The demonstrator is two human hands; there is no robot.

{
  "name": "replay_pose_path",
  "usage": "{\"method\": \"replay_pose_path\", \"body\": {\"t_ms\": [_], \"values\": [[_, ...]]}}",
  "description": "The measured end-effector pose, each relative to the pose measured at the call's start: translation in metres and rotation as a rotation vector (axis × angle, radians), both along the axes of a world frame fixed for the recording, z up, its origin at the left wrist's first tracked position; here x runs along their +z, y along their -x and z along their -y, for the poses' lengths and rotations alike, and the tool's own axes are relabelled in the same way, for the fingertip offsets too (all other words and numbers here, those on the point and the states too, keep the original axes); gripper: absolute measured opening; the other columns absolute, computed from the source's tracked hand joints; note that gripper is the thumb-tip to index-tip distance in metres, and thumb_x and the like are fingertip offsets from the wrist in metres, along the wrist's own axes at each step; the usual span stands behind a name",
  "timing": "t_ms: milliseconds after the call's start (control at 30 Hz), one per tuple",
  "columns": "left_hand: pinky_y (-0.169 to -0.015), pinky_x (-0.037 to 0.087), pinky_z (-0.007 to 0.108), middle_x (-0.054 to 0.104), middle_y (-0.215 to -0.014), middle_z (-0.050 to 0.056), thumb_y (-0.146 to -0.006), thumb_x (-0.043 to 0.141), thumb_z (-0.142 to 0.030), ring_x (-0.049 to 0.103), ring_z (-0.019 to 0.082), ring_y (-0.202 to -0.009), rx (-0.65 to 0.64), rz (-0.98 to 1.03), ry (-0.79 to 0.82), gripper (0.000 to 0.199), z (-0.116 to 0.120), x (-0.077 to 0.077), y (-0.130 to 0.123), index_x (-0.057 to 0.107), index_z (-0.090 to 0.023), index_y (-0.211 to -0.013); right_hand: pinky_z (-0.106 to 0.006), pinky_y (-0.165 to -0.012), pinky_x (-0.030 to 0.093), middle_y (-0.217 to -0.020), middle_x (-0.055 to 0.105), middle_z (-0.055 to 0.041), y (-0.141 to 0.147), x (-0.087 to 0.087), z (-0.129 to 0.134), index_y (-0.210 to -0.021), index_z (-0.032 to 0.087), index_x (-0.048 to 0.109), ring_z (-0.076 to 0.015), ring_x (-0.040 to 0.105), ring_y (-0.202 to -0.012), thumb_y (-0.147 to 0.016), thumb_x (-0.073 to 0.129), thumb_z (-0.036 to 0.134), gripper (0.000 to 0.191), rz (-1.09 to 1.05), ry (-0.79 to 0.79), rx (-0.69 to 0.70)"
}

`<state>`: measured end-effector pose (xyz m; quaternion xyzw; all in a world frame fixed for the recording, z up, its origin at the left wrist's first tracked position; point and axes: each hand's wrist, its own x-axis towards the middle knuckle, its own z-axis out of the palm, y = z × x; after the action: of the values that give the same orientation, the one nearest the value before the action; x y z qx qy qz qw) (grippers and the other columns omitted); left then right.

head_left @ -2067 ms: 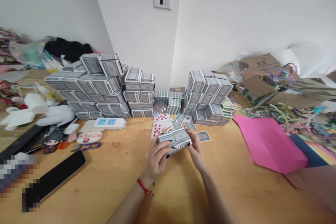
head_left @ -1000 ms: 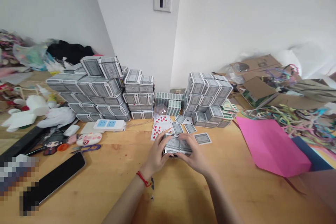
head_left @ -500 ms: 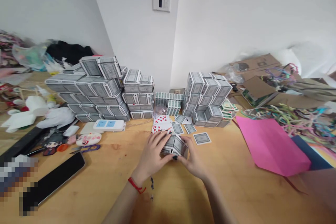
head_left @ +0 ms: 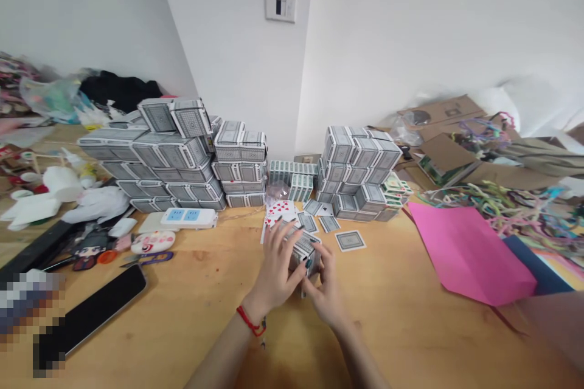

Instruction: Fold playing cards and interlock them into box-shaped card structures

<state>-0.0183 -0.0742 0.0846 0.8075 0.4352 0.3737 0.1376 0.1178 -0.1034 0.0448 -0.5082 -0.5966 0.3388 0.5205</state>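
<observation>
Between my hands sits a small box folded from playing cards [head_left: 306, 247], grey patterned backs outward. My left hand [head_left: 276, 267] lies over its left side, fingers bent across the top and thumb on the near side. On the right and near sides, the fingers and thumb of my right hand [head_left: 326, 284] press against the box. My fingers hide part of it. Just beyond lie face-up heart cards [head_left: 279, 209] and several loose face-down cards, one of them a single card [head_left: 350, 240] to the right.
Stacked playing-card boxes stand at the back left [head_left: 182, 152] and back right [head_left: 360, 155], with green-patterned card pieces [head_left: 301, 185] between. A power strip [head_left: 189, 217], scissors [head_left: 150, 258] and a phone [head_left: 95, 316] lie left. Pink paper [head_left: 469, 249] and tangled cords [head_left: 493, 213] are right.
The box has turned and tilted between my hands. My left hand has shifted slightly right, and my right hand has moved lower along the box's near side.
</observation>
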Motion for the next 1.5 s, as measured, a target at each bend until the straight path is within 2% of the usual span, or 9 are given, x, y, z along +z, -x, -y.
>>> {"method": "replay_pose_path", "body": {"t_ms": [100,267,667,867,1000,1100,1200,1300,1500], "values": [[-0.1,0.02,0.054,0.021,-0.138,0.012,-0.075,0.054,-0.03,0.014,0.03,-0.128,0.174,0.179,-0.013,0.061,0.01,-0.018,-0.004,0.026,-0.023,-0.129,-0.039,-0.082,0.043,-0.121,0.033,-0.0107,0.002,-0.003,0.002,-0.112,0.024,0.035,-0.0234,0.04,-0.11,-0.07,0.058,0.027,0.048,-0.026,0.004,-0.036],[-0.098,0.033,0.044,0.03,-0.136,0.006,-0.081,0.045,-0.022,0.031,0.023,-0.123,0.161,0.318,0.072,0.042,0.032,-0.035,-0.011,0.038,-0.029,-0.123,-0.042,-0.088,0.04,-0.128,0.027,-0.0119,0.008,-0.002,0.006,-0.103,0.024,0.035,-0.0246,0.033,-0.118,-0.071,0.057,0.023,0.038,-0.045,-0.07,-0.044],[-0.094,0.039,0.037,0.04,-0.129,0.011,-0.077,0.053,-0.032,0.039,0.022,-0.119,0.358,0.823,0.479,0.048,0.028,-0.025,-0.006,0.035,-0.023,-0.12,-0.047,-0.095,0.032,-0.128,0.029,-0.0107,0.024,0.009,0.011,-0.106,0.025,0.044,-0.0274,0.032,-0.12,-0.071,0.058,0.023,0.038,0.146,-0.138,-0.104],[-0.093,0.04,0.035,0.042,-0.13,0.008,-0.082,0.044,-0.03,0.042,0.02,-0.116,0.191,0.841,0.56,0.05,0.023,-0.027,-0.011,0.027,-0.025,-0.129,-0.043,-0.099,0.027,-0.133,0.025,-0.0088,0.014,0.013,0.015,-0.104,0.024,0.042,-0.0254,0.027,-0.123,-0.073,0.057,0.028,0.035,0.035,-0.015,0.074],[-0.101,0.03,0.037,0.031,-0.137,0.005,-0.083,0.041,-0.027,0.032,0.02,-0.123,0.162,0.757,0.53,0.052,0.023,-0.026,-0.015,0.024,-0.026,-0.132,-0.037,-0.091,0.037,-0.127,0.036,-0.0049,0.003,0.013,0.008,-0.088,0.025,0.041,-0.0205,0.038,-0.115,-0.082,0.043,0.038,0.014,-0.243,0.155,0.091],[-0.104,0.024,0.037,0.028,-0.139,0.004,-0.084,0.039,-0.025,0.026,0.02,-0.126,0.156,0.703,0.488,0.051,0.022,-0.022,-0.015,0.024,-0.025,-0.132,-0.034,-0.085,0.041,-0.112,0.049,-0.0027,0.002,0.014,-0.001,-0.089,0.026,0.04,-0.0186,0.048,-0.103,-0.08,0.046,0.04,0.018,-0.376,0.227,0.018],[-0.105,0.021,0.037,0.026,-0.14,0.003,-0.084,0.036,-0.022,0.023,0.019,-0.127,0.138,0.692,0.47,0.05,0.022,-0.017,-0.014,0.023,-0.025,-0.133,-0.035,-0.082,0.043,-0.113,0.053,-0.0021,0.003,0.023,-0.007,-0.112,0.029,0.036,-0.02,0.051,-0.1,-0.073,0.055,0.036,0.044,-0.521,0.326,0.128],[-0.107,0.016,0.037,0.023,-0.141,0.002,-0.084,0.033,-0.019,0.02,0.019,-0.128,0.099,0.683,0.496,0.05,0.025,-0.013,-0.017,0.023,-0.025,-0.133,-0.036,-0.087,0.041,-0.124,0.047,-0.0013,0.005,0.035,-0.009,-0.128,0.03,0.026,-0.0207,0.048,-0.108,-0.071,0.058,0.035,0.066,-0.62,0.41,0.131],[-0.102,0.026,0.039,0.038,-0.133,0.006,-0.082,0.042,-0.025,0.034,0.02,-0.122,0.167,0.819,0.557,0.043,0.023,-0.004,-0.024,0.036,-0.024,-0.124,-0.032,-0.096,0.033,-0.137,0.03,0.0008,0.018,0.039,-0.009,-0.132,0.03,0.022,-0.0186,0.036,-0.12,-0.075,0.051,0.045,0.066,-0.588,0.369,-0.072]]}}
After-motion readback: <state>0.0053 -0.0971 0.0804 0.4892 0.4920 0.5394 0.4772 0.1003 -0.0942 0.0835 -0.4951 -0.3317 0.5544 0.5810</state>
